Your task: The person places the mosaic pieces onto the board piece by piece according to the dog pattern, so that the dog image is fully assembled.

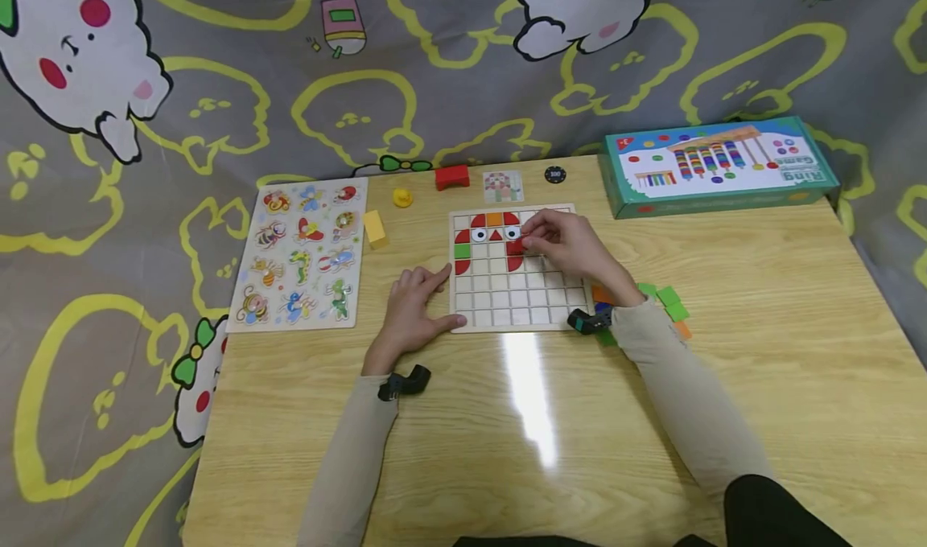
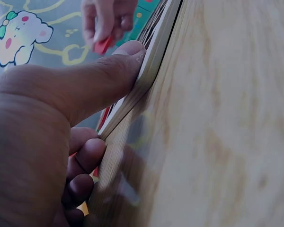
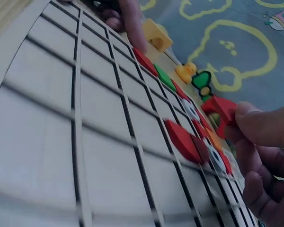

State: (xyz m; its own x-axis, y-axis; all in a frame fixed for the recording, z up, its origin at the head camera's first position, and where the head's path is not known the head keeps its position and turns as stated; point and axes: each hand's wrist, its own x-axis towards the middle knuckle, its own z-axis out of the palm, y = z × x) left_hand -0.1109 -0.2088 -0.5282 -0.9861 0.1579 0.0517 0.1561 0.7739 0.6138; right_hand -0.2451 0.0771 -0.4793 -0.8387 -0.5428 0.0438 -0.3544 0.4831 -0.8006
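Note:
A square wooden grid board lies on the table with colored tiles in its upper cells. Two round eye tiles sit among red quarter-circles, with an orange tile at the top and a green tile on the left. My left hand touches the board's left side, thumb at the near corner and index finger farther up. Over the board's upper right part, my right hand pinches a small red tile between thumb and fingers. Below it, a red quarter-circle tile stands out from the grid.
Loose green tiles and other tiles lie beside my right wrist. An insect puzzle board is at the left. Behind the grid are a yellow block, duck, red arch block, picture card, black chip and game box.

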